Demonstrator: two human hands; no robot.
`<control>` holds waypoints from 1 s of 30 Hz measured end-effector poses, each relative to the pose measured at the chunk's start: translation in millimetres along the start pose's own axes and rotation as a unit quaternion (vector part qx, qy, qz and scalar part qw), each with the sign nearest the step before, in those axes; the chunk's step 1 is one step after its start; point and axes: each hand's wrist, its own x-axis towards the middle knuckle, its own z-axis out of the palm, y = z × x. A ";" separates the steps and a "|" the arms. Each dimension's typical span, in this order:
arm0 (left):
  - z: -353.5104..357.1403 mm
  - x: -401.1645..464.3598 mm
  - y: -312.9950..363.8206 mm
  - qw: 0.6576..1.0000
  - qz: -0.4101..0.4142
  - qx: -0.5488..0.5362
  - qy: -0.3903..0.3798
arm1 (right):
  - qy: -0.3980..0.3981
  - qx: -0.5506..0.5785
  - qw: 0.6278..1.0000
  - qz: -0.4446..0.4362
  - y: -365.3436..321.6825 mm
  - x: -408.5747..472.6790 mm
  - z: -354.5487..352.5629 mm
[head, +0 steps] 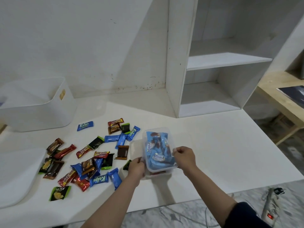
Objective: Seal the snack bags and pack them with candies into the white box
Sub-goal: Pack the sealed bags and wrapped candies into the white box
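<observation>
Both forearms reaching forward, left hand (136,167) and right hand (183,156) level, fingers (176,151) curled closed, pinching.

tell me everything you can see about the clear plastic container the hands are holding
The clear plastic container is a see-through, rounded-rectangle tub that looks like thin, slightly frosted plastic. It is packed with light blue snack wrappers showing chocolate-coated pieces. It sits tilted, apparently stacked on a second similar container below it, near the front of the white table. The left hand grips its near-left corner and the right hand pinches its right edge. Whether a lid is on cannot be told.
</observation>
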 end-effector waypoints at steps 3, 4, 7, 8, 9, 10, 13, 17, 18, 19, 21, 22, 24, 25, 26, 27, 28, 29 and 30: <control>-6.1 -2.8 0.8 0.993 -0.035 -0.103 -0.047 | -0.019 -0.037 0.999 -0.028 -0.2 -7.7 8.8; -8.3 -3.6 1.1 0.992 -0.036 -0.105 -0.068 | -0.023 -0.053 0.998 -0.040 0.0 -10.0 9.7; -12.1 -7.4 2.6 0.993 -0.018 -0.069 -0.097 | -0.042 -0.061 0.996 -0.051 6.5 -8.0 11.5; -12.4 -5.9 1.7 0.993 -0.010 -0.056 -0.102 | -0.063 -0.051 0.996 -0.030 6.4 -8.1 11.3; -12.0 -5.2 1.5 0.993 -0.005 -0.047 -0.107 | -0.091 -0.023 0.996 0.001 6.6 -7.7 12.5; -11.5 -6.0 1.9 0.993 -0.003 -0.041 -0.109 | -0.124 0.014 0.991 0.041 7.2 -7.8 14.5; -10.1 -9.1 2.5 0.993 -0.005 -0.053 -0.103 | -0.193 0.067 0.977 0.064 2.6 -16.0 16.3; -18.2 -16.9 10.3 0.994 0.009 -0.054 -0.093 | -0.192 0.081 0.977 0.042 -9.6 -23.6 18.1; -23.2 -19.7 14.2 0.994 0.016 -0.055 -0.093 | -0.194 0.083 0.976 0.042 -16.3 -26.5 17.9; -29.6 -22.2 18.4 0.994 0.023 -0.058 -0.094 | -0.194 0.085 0.976 0.044 -23.4 -28.7 18.8; -46.8 -26.6 28.8 0.993 0.032 -0.064 -0.096 | -0.196 0.089 0.975 0.046 -37.0 -32.1 25.8; -55.0 -27.5 34.9 0.993 0.032 -0.064 -0.096 | -0.197 0.091 0.975 0.046 -43.8 -33.8 29.8; -82.0 -29.1 49.9 0.993 0.040 -0.059 -0.099 | -0.200 0.087 0.975 0.042 -64.0 -40.7 44.4; -97.2 -30.1 58.2 0.992 0.046 -0.054 -0.101 | -0.204 0.089 0.974 0.041 -74.4 -43.9 53.9; -114.0 -30.2 66.6 0.992 0.055 -0.048 -0.100 | -0.210 0.090 0.973 0.038 -86.0 -48.4 65.0; -132.5 -30.2 74.7 0.993 0.062 -0.042 -0.095 | -0.216 0.092 0.972 0.034 -98.2 -54.1 78.2; -151.3 -32.4 83.4 0.993 0.070 -0.036 -0.086 | -0.221 0.094 0.970 0.029 -110.7 -61.6 92.4; -171.7 -32.8 91.0 0.994 0.076 -0.034 -0.074 | -0.227 0.099 0.969 0.022 -123.4 -70.1 108.2; -192.9 -33.6 99.2 0.994 0.081 -0.033 -0.062 | -0.230 0.105 0.967 0.017 -136.2 -78.8 125.3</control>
